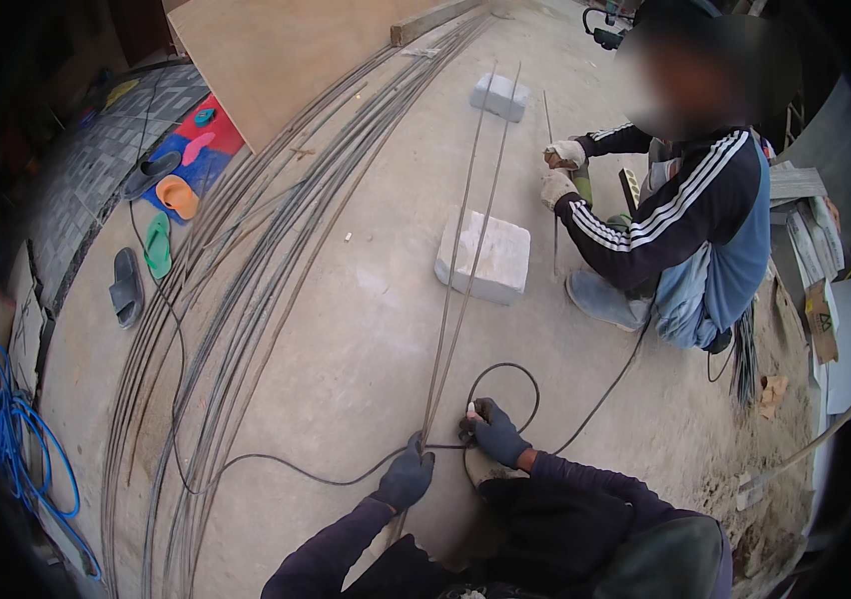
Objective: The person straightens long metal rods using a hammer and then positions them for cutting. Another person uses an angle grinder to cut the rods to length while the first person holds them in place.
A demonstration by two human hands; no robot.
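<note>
Two long thin steel rods [442,344] run away from me, resting across two white blocks. My left hand [406,477], in a dark grey glove, is closed around the rods at their near end. To its right, my right hand [498,436], gloved alike, is curled above my boot [490,467]. A small pale and reddish tip [471,410] shows at its fingers; what they hold cannot be made out. The nearer block [485,262] lies under the middle of the rods, the farther block [501,97] near their far ends.
A bundle of rods [276,235] curves along the left. A black cable [316,477] crosses the floor by my hands. A co-worker [685,220] squats at the right, gloved hands around a thin rod. Sandals [126,290] and a blue hose [31,429] lie far left.
</note>
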